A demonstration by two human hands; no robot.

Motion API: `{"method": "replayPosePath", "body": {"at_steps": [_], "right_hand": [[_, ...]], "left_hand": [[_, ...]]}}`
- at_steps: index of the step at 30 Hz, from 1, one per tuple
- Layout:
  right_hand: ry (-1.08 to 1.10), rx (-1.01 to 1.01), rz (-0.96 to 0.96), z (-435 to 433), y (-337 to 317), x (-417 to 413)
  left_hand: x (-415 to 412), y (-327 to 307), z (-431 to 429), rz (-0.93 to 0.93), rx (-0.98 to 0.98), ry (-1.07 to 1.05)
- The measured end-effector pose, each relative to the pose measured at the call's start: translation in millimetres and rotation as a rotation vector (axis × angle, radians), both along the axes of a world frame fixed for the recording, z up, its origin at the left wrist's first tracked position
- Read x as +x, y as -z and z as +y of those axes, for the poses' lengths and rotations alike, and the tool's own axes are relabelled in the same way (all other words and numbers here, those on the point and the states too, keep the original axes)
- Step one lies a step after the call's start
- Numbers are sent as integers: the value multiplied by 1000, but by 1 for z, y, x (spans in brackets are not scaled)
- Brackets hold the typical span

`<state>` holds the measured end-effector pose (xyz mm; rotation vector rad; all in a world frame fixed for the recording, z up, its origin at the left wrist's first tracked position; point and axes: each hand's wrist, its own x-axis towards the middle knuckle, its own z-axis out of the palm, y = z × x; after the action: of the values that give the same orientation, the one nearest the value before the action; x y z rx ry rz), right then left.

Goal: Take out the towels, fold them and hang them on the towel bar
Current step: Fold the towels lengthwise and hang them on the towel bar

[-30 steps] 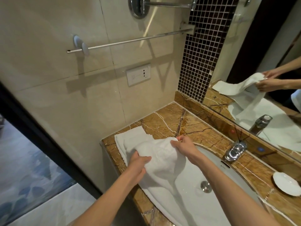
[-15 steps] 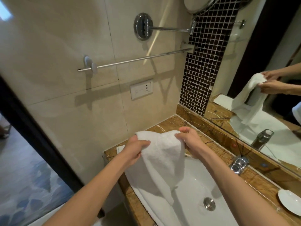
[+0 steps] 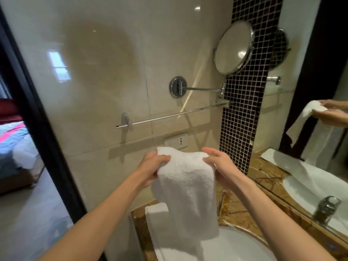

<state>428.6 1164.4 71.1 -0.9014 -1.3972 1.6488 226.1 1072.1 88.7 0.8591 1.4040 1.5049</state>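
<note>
A folded white towel (image 3: 185,189) hangs in the air between my hands, below the towel bar. My left hand (image 3: 152,168) grips its top left edge with curled fingers. My right hand (image 3: 219,165) grips the top right edge, thumb on top. The towel's lower end drapes down over the sink rim. The chrome towel bar (image 3: 175,115) runs along the beige wall above and behind the towel, bare. A second white towel (image 3: 156,215) lies flat on the counter's left end, partly hidden by the held one.
A round swing-arm mirror (image 3: 234,48) sticks out from the wall just above the bar's right end. A wall socket (image 3: 176,141) sits below the bar. The white sink (image 3: 239,247) and marble counter (image 3: 233,210) are below; a large wall mirror (image 3: 308,110) fills the right, a doorway frame (image 3: 37,119) the left.
Both hands have lifted the towel up from the counter toward the towel bar, and my view has tilted upward.
</note>
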Motion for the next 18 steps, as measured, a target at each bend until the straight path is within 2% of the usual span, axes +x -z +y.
{"method": "replayPosePath", "body": {"at_steps": [6,14,18], "right_hand": [[-81,49,137,-7,-70,-16],[-27,230,98,-26,-149,-25],[-7,263,101,-40,-170,-34]], "left_hand": [[-7,-73,-16,-38,156,41],[-26,-139,-36,49,197,128],[-34,-152,-42,20,224,130]]}}
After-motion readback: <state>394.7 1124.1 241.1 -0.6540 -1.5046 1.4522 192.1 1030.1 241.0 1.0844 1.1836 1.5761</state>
